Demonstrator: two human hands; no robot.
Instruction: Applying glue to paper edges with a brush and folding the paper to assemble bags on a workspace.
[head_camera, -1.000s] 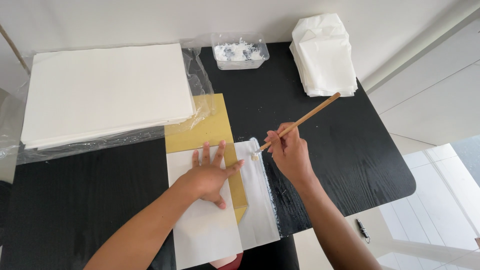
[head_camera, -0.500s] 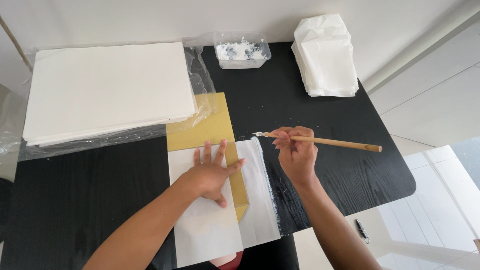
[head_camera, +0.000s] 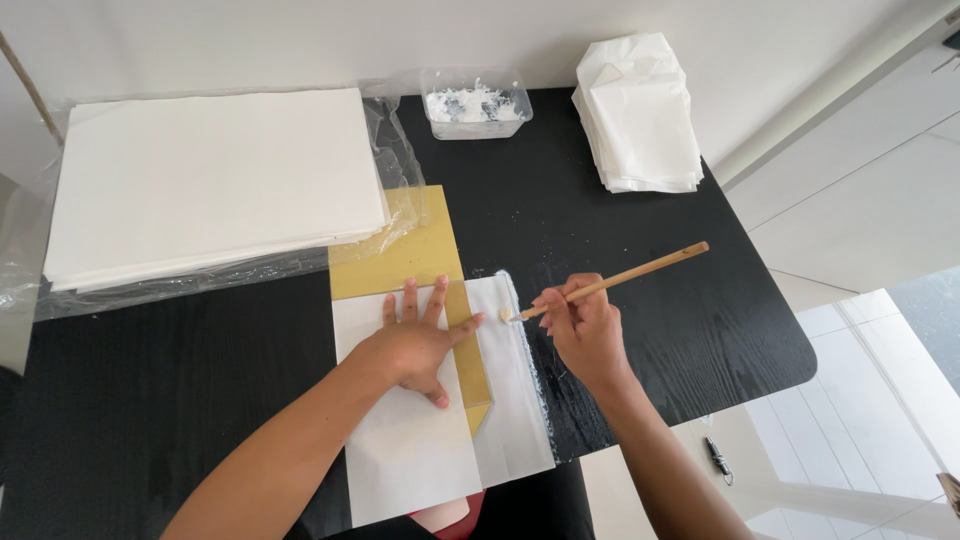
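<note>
My left hand (head_camera: 418, 340) lies flat, fingers spread, on a white sheet of paper (head_camera: 405, 440) that covers part of a yellow-brown card (head_camera: 410, 250) on the black table (head_camera: 160, 400). My right hand (head_camera: 585, 330) grips a wooden-handled brush (head_camera: 610, 282). Its pale tip touches the top of a white paper strip (head_camera: 510, 400) lying to the right of the card. White paste smears mark the table along that strip's right edge.
A large stack of white paper (head_camera: 210, 185) on clear plastic fills the back left. A clear tub of white paste (head_camera: 475, 103) stands at the back centre. Folded white sheets (head_camera: 640, 115) are piled at the back right. The table's rounded right edge is close to my right arm.
The brush handle swung from pointing up-right to level right, then back to up-right. My right hand shifted slightly and the tip now rests on the strip's top. The left hand has not moved.
</note>
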